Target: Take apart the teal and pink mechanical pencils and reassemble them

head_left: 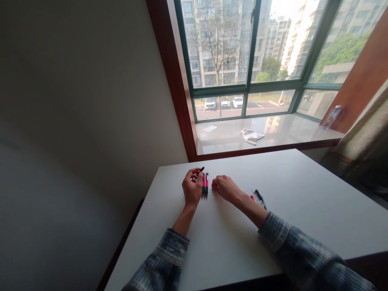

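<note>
Several pink-and-black pens (207, 186) lie side by side on the white table (230, 250), tips toward me. My left hand (191, 189) is just left of the row, its fingers curled around a dark pen (201, 169) whose black end sticks up past the thumb. A bit of blue shows between those fingers. To the right of the row, a small gap away, my right hand (226, 188) rests low over the table with its fingers bent closed. Whatever its fingertips hold, if anything, is hidden.
Beyond my right forearm lie more pens (260, 197), one black-capped, and a small pink piece (252, 197). A wall (91, 101) borders the left side. Behind the table, the window sill (281, 129) bears a crumpled cloth (253, 136) and a clear bottle (332, 117).
</note>
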The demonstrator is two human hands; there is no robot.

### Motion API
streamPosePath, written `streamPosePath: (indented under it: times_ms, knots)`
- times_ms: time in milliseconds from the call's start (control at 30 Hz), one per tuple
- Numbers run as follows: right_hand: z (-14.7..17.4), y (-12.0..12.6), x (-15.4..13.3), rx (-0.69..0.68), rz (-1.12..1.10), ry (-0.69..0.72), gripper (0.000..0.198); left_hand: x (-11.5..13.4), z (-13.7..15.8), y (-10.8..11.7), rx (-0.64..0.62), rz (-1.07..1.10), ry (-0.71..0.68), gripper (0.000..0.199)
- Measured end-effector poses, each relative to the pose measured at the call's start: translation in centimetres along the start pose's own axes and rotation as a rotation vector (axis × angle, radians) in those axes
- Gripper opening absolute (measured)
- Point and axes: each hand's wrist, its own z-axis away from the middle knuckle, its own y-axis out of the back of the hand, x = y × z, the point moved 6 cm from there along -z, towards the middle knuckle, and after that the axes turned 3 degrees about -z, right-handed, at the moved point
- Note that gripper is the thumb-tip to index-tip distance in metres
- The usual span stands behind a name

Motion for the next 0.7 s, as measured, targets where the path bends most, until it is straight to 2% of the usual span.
streamPosePath:
  times_ms: [100,233,300,400,500,700]
  knots:
    - [0.6,1.6,1.4,0.074,-0.071,0.014,0.019,0.2,0.4,-0.6,-0.078,-0.045,-0.001,0.017]
    - [1.8,4.6,4.8,0.264,-0.416,0.006,0.008,1.4,1.2,-1.7,-0.227,-0.060,-0.089,0.014]
    - [2.2,5.3,6.5,0.299,-0.569,-0.024,0.006,2.1,1.6,-2.0,-0.274,-0.052,-0.135,0.011]
    - [2.5,4.9,8.0,0.239,-0.796,-0.068,0.014,2.7,2.1,-2.4,-0.322,-0.059,-0.163,0.009]
    - [2.5,3.9,7.8,0.125,-1.007,-0.038,0.025,3.2,2.5,-3.0,-0.369,-0.061,-0.189,0.010]
    - [2.3,3.2,7.5,0.105,-1.028,0.036,0.035,3.7,2.8,-3.5,-0.382,-0.038,-0.178,0.010]
